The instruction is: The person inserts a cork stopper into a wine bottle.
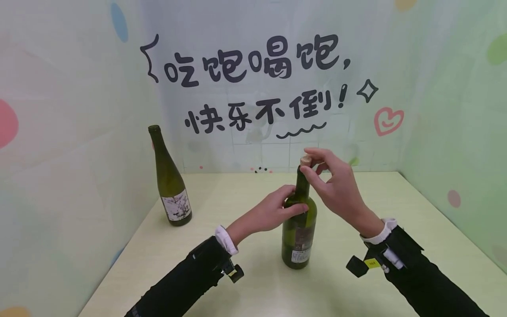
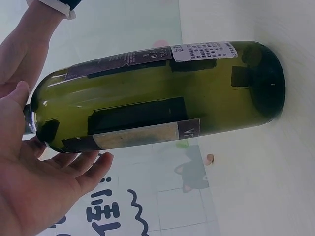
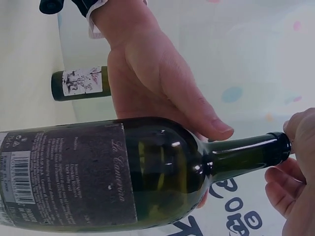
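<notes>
A green glass wine bottle [image 1: 298, 235] stands upright on the table, its dark back label [image 3: 78, 177] showing in the right wrist view. My left hand [image 1: 273, 209] grips its shoulder, thumb across the near side and fingers behind the glass. At the mouth, my right hand [image 1: 336, 187] pinches a light brown cork [image 1: 305, 161] between thumb and fingers. The cork's upper part shows above the rim of the neck [image 3: 251, 155]. In the left wrist view, the bottle's body [image 2: 147, 103] lies sideways across the picture, and the cork is out of sight.
A second, slimmer green bottle [image 1: 170, 185] with a pale pictured label stands upright at the table's left side. The pale table [image 1: 222, 273] meets a printed back wall [image 1: 253, 154] and side walls [image 1: 455, 145] with coloured dots.
</notes>
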Motion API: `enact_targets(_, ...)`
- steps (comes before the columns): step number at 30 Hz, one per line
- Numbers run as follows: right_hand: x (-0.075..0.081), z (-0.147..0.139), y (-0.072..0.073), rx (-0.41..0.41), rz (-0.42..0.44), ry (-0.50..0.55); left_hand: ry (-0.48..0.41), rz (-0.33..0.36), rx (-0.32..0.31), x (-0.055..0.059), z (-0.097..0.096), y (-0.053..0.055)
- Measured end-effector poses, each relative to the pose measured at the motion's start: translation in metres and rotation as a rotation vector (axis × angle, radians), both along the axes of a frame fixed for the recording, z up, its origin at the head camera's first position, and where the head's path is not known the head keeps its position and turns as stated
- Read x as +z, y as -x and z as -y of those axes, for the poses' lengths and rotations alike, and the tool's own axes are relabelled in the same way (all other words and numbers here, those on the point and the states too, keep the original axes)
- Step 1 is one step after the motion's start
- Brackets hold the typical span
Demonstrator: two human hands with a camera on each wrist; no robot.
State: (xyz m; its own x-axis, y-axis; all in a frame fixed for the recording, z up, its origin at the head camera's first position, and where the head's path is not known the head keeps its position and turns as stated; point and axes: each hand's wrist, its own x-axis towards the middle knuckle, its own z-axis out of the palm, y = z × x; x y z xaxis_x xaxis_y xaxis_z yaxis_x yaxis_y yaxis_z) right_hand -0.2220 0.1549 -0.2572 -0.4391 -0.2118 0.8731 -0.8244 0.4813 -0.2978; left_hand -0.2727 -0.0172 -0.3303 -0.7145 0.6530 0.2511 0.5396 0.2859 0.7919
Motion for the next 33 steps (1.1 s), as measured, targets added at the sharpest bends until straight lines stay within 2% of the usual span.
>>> enact_targets(3,-0.007,-0.004,0.006,0.004,0.009,0.000,-0.005,-0.025,0.004,0.000,0.003,0.000)
enact_targets(7,-0.025,-0.015,0.019,0.003,0.055,-0.028,-0.005,-0.057,0.019,-0.002,0.010,0.000)
enact_targets(12,-0.044,-0.022,0.025,-0.007,0.151,-0.088,0.016,-0.092,0.068,-0.002,0.026,0.001)
enact_targets(17,-0.054,-0.021,0.024,-0.036,0.297,-0.144,0.070,-0.152,0.146,-0.005,0.047,0.004)
enact_targets(21,-0.062,-0.020,0.023,-0.050,0.417,-0.178,0.148,-0.225,0.228,-0.008,0.066,0.007)
enact_targets(24,-0.067,-0.021,0.022,-0.048,0.474,-0.195,0.229,-0.302,0.290,-0.011,0.081,0.009)
enact_targets(28,-0.075,-0.023,0.020,-0.032,0.509,-0.209,0.351,-0.391,0.357,-0.018,0.102,0.007)
enact_targets(33,-0.081,-0.025,0.019,-0.006,0.522,-0.220,0.478,-0.465,0.409,-0.029,0.127,0.005)
